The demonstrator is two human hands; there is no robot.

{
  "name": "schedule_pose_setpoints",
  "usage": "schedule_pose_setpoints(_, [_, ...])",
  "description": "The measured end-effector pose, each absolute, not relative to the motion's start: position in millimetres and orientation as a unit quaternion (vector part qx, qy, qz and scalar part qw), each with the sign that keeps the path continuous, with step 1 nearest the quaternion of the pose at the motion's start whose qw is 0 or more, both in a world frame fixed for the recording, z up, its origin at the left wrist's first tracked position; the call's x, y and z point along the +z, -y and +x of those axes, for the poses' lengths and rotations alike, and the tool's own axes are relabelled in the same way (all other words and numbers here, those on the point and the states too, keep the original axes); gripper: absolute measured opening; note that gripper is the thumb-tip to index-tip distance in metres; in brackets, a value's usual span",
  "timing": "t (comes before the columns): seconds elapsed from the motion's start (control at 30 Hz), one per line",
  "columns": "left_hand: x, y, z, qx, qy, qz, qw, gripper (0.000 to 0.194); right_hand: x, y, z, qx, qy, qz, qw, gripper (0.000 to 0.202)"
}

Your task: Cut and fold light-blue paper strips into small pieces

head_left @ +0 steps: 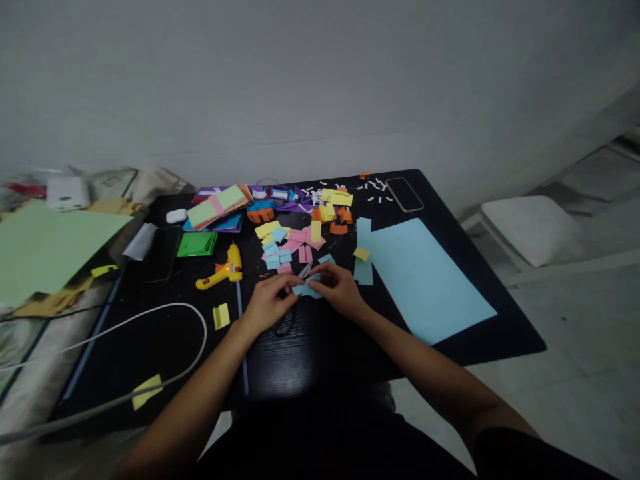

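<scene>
Both hands meet over the middle of the black table. My left hand (270, 301) is closed, its fingertips at the left edge of a small light blue paper piece (311, 291). From the other side my right hand (341, 288) pinches that same piece between thumb and fingers. A pair of scissors (305, 269) lies under or just behind the fingers, blades pointing away; a dark handle loop (286, 325) shows below my left hand. Just beyond are small folded pieces in pink (305, 254), blue (273, 256) and yellow (316, 231).
A large light blue sheet (430, 280) covers the table's right side, with a phone (405, 195) behind it. To the left lie a yellow glue gun (223, 268), green papers (197, 244) and a white cable (200, 327). A stack of coloured paper (220, 207) sits at the back.
</scene>
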State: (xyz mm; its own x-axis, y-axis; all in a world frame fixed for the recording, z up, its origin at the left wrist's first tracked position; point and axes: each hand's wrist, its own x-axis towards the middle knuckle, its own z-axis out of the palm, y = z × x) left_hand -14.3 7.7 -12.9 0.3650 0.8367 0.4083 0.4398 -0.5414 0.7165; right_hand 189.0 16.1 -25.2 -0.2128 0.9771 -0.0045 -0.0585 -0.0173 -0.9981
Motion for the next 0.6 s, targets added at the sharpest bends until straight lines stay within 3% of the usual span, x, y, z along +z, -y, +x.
schedule_pose_setpoints(0.6, [-9.4,-3.5,-9.3,0.403,-0.37,0.804,0.233,0.023,-27.4,-17.3,186.5,0.585,0.506,-0.424,0.471,0.025])
